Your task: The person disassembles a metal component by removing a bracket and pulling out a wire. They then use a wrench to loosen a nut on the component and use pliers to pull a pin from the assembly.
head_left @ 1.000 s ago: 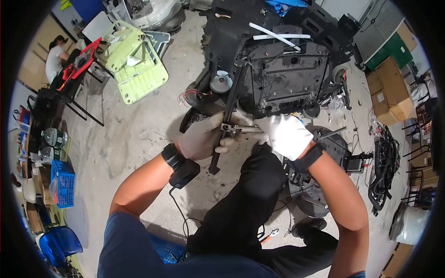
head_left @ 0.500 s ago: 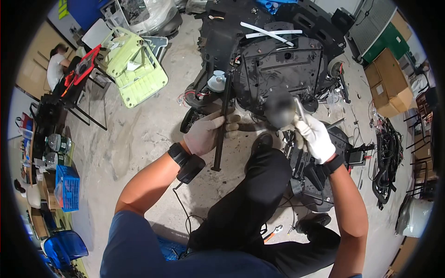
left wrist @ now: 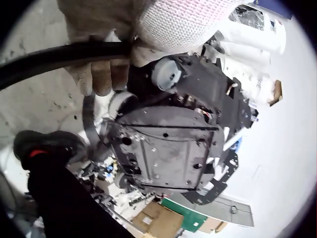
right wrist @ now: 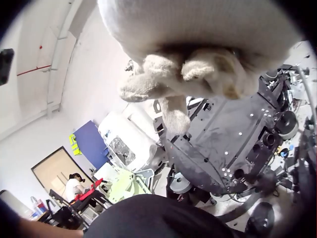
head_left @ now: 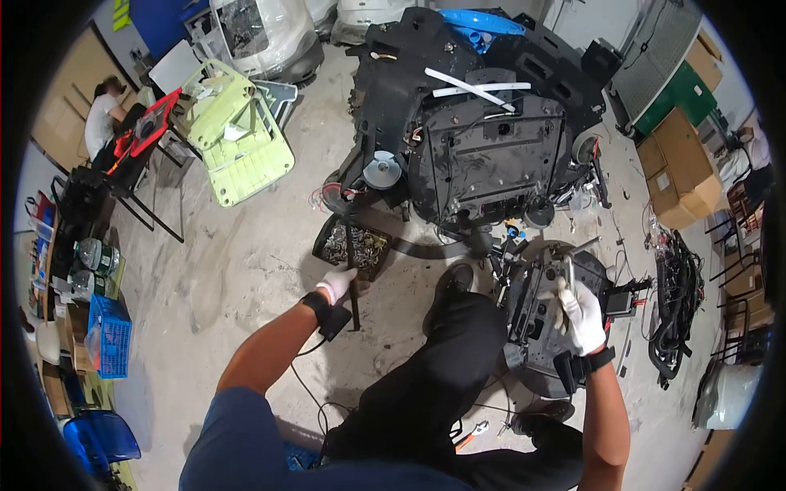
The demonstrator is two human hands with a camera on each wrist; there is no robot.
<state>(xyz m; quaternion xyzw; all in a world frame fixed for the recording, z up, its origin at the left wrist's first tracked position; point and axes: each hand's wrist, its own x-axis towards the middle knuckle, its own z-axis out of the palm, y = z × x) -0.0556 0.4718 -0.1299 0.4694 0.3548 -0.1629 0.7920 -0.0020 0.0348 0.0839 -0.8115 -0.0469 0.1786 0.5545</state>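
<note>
In the head view my gloved left hand (head_left: 337, 285) grips a long dark bar (head_left: 355, 313), held over the edge of a dark tray (head_left: 318, 245) of small metal parts. The left wrist view shows the glove (left wrist: 185, 22) with fingers wrapped round the same bar (left wrist: 54, 55). Away to the right, my gloved right hand (head_left: 583, 321) holds a silver metal tool (head_left: 570, 270) above a round black base (head_left: 536, 360). Curled fingers of the right glove (right wrist: 198, 54) fill the top of the right wrist view, where the tool cannot be made out.
A large black machine underside (head_left: 495, 155) stands ahead, with white strips (head_left: 483, 88) on top. Light green panels (head_left: 250, 159) lie at left, cardboard boxes (head_left: 684, 176) at right. Orange-handled pliers (head_left: 471, 437) lie by my foot. A seated person (head_left: 102, 119) is at far left.
My right hand has come away from the bar with the silver tool and moved down and right. The left hand has carried the bar left and down, uncovering the tray.
</note>
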